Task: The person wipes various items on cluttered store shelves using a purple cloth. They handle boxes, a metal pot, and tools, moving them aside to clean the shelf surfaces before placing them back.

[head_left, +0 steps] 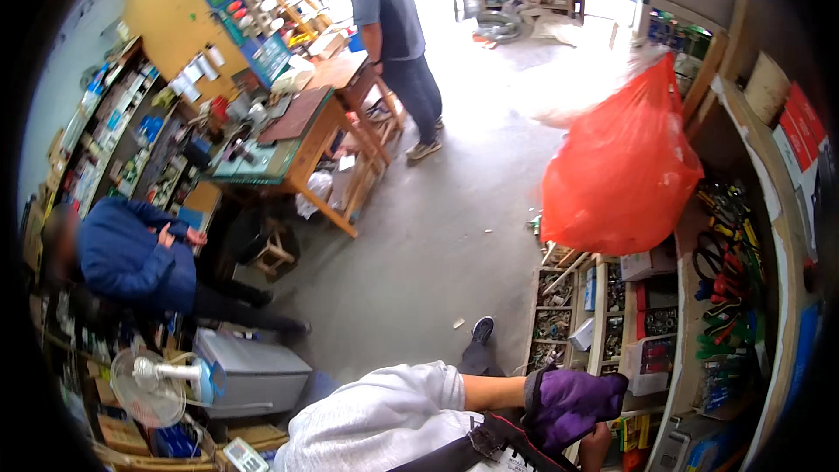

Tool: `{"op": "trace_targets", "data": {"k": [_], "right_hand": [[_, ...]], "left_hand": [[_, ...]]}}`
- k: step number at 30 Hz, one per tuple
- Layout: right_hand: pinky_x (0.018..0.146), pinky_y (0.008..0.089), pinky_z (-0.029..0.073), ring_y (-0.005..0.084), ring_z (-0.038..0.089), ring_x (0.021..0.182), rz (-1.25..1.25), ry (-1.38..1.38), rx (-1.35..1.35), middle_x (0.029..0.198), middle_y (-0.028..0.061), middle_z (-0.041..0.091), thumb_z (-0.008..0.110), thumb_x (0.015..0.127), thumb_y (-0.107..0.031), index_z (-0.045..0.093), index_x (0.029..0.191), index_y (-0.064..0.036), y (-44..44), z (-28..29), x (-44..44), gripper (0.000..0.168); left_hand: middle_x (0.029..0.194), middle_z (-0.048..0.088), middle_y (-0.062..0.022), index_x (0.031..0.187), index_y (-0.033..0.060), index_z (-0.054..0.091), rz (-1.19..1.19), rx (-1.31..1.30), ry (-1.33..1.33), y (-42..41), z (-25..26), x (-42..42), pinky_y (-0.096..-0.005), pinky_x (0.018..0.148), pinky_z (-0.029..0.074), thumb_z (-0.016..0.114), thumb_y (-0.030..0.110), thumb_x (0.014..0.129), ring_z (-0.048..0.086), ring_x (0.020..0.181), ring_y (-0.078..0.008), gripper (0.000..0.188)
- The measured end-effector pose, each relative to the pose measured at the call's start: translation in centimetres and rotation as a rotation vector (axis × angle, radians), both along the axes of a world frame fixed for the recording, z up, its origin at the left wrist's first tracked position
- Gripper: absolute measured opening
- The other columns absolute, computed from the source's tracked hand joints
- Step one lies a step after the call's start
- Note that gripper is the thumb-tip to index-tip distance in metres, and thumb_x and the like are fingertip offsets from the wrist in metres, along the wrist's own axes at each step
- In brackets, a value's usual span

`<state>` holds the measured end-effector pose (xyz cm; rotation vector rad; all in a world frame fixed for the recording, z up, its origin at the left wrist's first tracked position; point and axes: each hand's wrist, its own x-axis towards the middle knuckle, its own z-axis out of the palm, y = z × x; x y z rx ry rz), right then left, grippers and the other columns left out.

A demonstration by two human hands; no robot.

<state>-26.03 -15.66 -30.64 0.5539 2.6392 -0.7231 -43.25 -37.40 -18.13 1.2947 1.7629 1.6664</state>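
Observation:
My left hand [577,403] wears a purple glove with a dark cuff and reaches across to the lower right from a light grey sleeve. Its finger pose is hard to read, and no held object shows. Just below it, part of my right hand [594,447] shows as bare skin, close against the glove; its fingers are mostly hidden, so I cannot tell whether it grips the glove. A black strap [488,442] with red stitching crosses my shirt. Beyond the hands lie divided wooden trays [552,324] of small metal parts and a clear plastic box [649,364].
A large red plastic bag [619,167] hangs at the right above the trays. Shelves with pliers [724,275] line the right side. One person [137,255] is at the left, another [393,19] beside wooden tables [314,177]. A fan [154,380] and grey cabinet [252,370] are lower left.

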Motion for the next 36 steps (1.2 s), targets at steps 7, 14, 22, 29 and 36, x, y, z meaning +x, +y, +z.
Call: {"op": "trace_targets", "data": {"k": [7, 14, 22, 29, 36], "right_hand": [[0.061, 0.0522, 0.043, 0.0467, 0.056, 0.064, -0.161, 0.185, -0.267, 0.07, 0.0275, 0.058, 0.058, 0.067, -0.021, 0.063, 0.089, 0.004, -5.0, 6.7, -3.8, 0.033], [0.07, 0.0469, 0.047, 0.0395, 0.06, 0.081, 0.111, 0.092, -0.268, 0.083, 0.0206, 0.061, 0.051, 0.091, -0.03, 0.058, 0.097, -0.005, -5.6, 12.0, -5.3, 0.027], [0.067, 0.0439, 0.046, 0.0384, 0.06, 0.078, -0.09, 0.259, -0.369, 0.082, 0.0203, 0.061, 0.052, 0.089, -0.019, 0.058, 0.091, -0.003, -7.2, 13.9, -5.4, 0.018], [0.057, 0.0426, 0.044, 0.0384, 0.059, 0.064, -0.183, 0.378, -0.315, 0.071, 0.0231, 0.058, 0.058, 0.085, -0.02, 0.057, 0.075, 0.004, -5.5, 18.0, -16.9, 0.026], [0.063, 0.0365, 0.044, 0.0313, 0.056, 0.066, -0.231, 0.49, -0.212, 0.074, 0.0173, 0.057, 0.054, 0.089, -0.022, 0.058, 0.086, 0.0, -0.9, 22.1, -30.1, 0.022]], "left_hand": [[0.105, 0.061, -0.017, 0.11, 0.0049, 0.061, -0.007, 0.02, -0.048, -3.8, 4.0, 0.6, -0.0363, 0.09, 0.048, 0.058, 0.013, 0.08, 0.06, 0.098, -0.0302, 0.031], [0.084, 0.054, -0.0157, 0.096, 0.0044, 0.056, -0.116, -0.155, 0.386, -1.1, 7.5, -0.9, -0.0357, 0.077, 0.044, 0.064, 0.039, 0.067, 0.055, 0.081, -0.0322, 0.046], [0.108, 0.059, -0.0054, 0.124, 0.0039, 0.051, -0.231, -0.177, -0.335, 0.2, 3.6, -4.8, -0.0281, 0.094, 0.042, 0.045, 0.017, 0.098, 0.055, 0.101, -0.016, 0.03], [0.111, 0.062, -0.0123, 0.115, 0.0012, 0.055, -0.464, 0.329, -1.491, 2.8, 3.0, -15.5, -0.0363, 0.085, 0.05, 0.04, 0.032, 0.102, 0.061, 0.098, -0.0231, 0.037], [0.112, 0.061, -0.0101, 0.115, 0.0028, 0.055, -0.451, 0.435, -1.237, 4.5, 2.9, -26.1, -0.0343, 0.089, 0.048, 0.046, 0.014, 0.099, 0.059, 0.102, -0.0219, 0.022]]}}
